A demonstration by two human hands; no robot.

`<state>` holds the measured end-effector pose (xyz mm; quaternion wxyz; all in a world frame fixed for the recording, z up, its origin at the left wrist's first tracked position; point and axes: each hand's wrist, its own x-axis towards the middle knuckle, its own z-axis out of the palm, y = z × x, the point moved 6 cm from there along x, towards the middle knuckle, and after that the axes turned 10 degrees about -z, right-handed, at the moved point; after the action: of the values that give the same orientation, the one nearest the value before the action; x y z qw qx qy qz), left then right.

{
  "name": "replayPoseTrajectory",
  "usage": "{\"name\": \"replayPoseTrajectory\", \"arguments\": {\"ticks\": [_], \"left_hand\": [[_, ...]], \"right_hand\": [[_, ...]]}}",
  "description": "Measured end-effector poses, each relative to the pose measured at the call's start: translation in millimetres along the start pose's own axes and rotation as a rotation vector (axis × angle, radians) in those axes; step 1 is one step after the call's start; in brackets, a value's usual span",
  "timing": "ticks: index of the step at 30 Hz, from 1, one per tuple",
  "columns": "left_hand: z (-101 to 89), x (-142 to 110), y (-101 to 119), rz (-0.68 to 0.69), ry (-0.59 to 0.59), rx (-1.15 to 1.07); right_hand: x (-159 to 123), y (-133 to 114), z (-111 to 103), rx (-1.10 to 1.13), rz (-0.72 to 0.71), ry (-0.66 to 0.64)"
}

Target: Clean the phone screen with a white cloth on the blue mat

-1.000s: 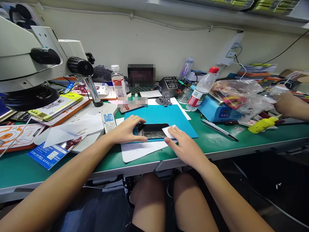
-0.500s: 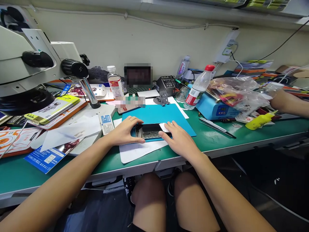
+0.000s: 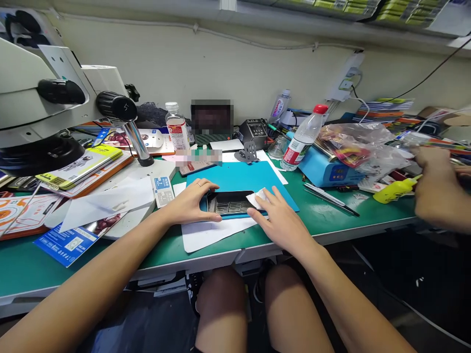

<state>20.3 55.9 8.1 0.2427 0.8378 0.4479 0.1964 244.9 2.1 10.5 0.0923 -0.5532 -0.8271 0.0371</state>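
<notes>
A black phone point(image 3: 232, 205) lies on a blue mat point(image 3: 246, 175), its glossy screen up and mirroring a striped pattern. My left hand point(image 3: 188, 201) grips the phone's left end, thumb along the near edge and fingers at the far edge. Pressed under the fingers of my right hand point(image 3: 282, 214) is a white wipe point(image 3: 258, 198), resting on the right end of the screen. Part of the wipe and that end of the phone are hidden by the hand. A white sheet of paper point(image 3: 211, 234) sticks out below the mat.
A microscope point(image 3: 55, 113) stands on the left beside boxes point(image 3: 84, 164). Behind the mat are bottles point(image 3: 303, 137) and a phone stand point(image 3: 250, 152). Tweezers point(image 3: 331, 197), a blue device point(image 3: 327, 166) and a yellow squeeze bottle point(image 3: 395, 190) lie right, near another person's arm point(image 3: 441, 196).
My right hand has shifted slightly right with the wipe, which now shows more crumpled. The other person's arm has come further in at the right. My left hand keeps its place on the phone.
</notes>
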Motion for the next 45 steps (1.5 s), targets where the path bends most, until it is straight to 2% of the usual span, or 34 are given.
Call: {"name": "replayPoseTrajectory", "arguments": {"ticks": [3,6,12,15,18,24,30,36,42,45], "left_hand": [[0.7,1,0,0.009,-0.004,0.007],[0.8,1,-1,0.017,-0.001,0.013],[-1.1,1,-1,0.047,0.020,0.009],[-2.3,1,0,0.059,0.024,0.003],[-2.8,-1,0,0.056,0.025,0.006],[-1.9,-1,1,0.056,0.002,0.017],[-3.4,-1,1,0.051,0.005,0.018],[-4.7,0,2,0.066,0.011,0.017],[-6.5,1,3,0.062,0.013,0.000],[-7.4,1,2,0.039,0.004,-0.014]], "right_hand": [[-9,1,4,-0.005,-0.013,0.018],[-3,-4,9,-0.022,-0.057,0.023],[21,-49,14,-0.002,-0.234,-0.001],[30,-63,14,0.013,-0.262,0.027],[34,-62,14,0.002,-0.255,0.020],[17,-57,5,-0.016,-0.325,0.075],[33,-57,7,-0.028,-0.298,-0.011],[23,-55,5,0.011,-0.360,0.038],[37,-54,9,-0.012,-0.329,-0.004],[27,-49,9,0.010,-0.341,0.010]]}}
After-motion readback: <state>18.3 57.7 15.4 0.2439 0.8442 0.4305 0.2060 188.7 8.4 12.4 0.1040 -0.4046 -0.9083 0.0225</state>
